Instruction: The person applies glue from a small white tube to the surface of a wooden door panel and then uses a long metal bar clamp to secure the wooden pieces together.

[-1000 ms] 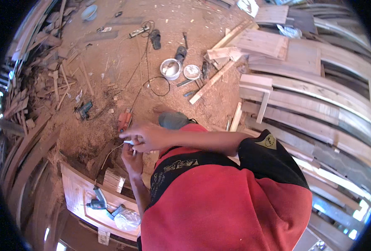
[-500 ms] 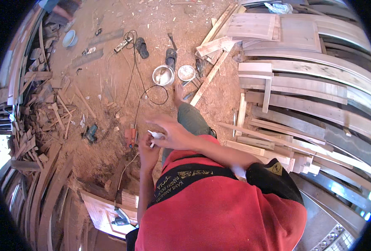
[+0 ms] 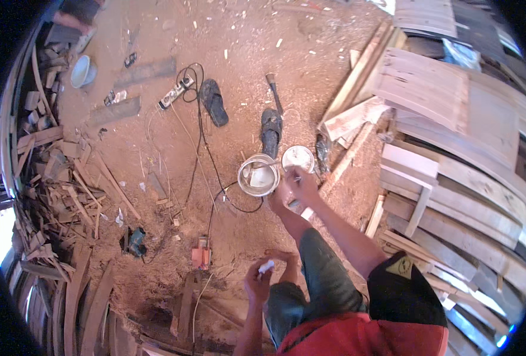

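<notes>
Mostly, the fingers of the left hand (image 3: pixel 257 283) hide the lower part of the small white object (image 3: pixel 266 266) they are closed around; its upper end shows above the grip. Blurred, the right hand (image 3: pixel 301 185) hangs beside the right edge of the white tub (image 3: pixel 258 175), below the round white disc (image 3: pixel 298 159); whether its fingers are clamped on anything, I cannot tell. What lies inside the tub is pale and hard to make out, and so is whether the disc is a lid or a shallow dish. Another person's leg (image 3: pixel 70 21) is cut off at the upper left, and the red shirt (image 3: pixel 346 338) runs out of view at the lower edge.

Counted on the ground: two dark sandals (image 3: pixel 214 102), one power strip (image 3: pixel 175 92), one light-blue bucket (image 3: pixel 83 71), and two power tools, one orange tool (image 3: pixel 201 255) and one teal tool (image 3: pixel 136 242). The scrap wood (image 3: pixel 52 160) on the left is too jumbled to count.
</notes>
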A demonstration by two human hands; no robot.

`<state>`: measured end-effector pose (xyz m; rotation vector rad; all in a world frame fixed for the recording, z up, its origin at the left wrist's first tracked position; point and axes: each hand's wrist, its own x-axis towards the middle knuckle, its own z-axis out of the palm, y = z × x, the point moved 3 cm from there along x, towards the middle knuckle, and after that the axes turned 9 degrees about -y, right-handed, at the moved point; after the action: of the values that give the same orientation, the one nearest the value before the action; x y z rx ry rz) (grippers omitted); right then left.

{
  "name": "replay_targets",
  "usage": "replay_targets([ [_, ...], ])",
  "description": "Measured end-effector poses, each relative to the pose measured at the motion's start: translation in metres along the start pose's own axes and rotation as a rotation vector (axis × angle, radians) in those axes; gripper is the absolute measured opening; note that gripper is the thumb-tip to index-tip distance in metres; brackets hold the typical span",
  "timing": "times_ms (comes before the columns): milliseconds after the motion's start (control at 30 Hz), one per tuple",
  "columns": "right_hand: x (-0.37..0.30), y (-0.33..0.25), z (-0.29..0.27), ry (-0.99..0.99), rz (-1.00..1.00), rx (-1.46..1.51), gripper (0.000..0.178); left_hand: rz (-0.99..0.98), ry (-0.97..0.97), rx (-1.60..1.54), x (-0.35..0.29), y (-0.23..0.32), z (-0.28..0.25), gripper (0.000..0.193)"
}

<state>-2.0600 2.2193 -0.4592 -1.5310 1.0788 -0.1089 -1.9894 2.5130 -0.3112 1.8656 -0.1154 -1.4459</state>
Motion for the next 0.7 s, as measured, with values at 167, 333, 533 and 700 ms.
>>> replay_targets([
  [167,0.235,0.17,-0.006,-0.015,-0.009,-0.665,0.035,-0.162,0.146,-0.129,0.08,-0.059,0.011,0.03],
  [333,0.395,0.241,0.013,-0.157,0.064,-1.228,0.037,-0.232,0.262,-0.018,0.107,-0.109,0.02,0.031],
  [533,0.452,0.246,0.05,-0.268,-0.257,-1.638,0.035,-0.757,0.169,0.08,0.071,-0.137,0.035,0.029],
  [700,0.446,0.22,0.026,-0.575,-0.342,-1.863,0.036,-0.67,0.196,0.185,0.021,-0.18,0.035,0.032],
])
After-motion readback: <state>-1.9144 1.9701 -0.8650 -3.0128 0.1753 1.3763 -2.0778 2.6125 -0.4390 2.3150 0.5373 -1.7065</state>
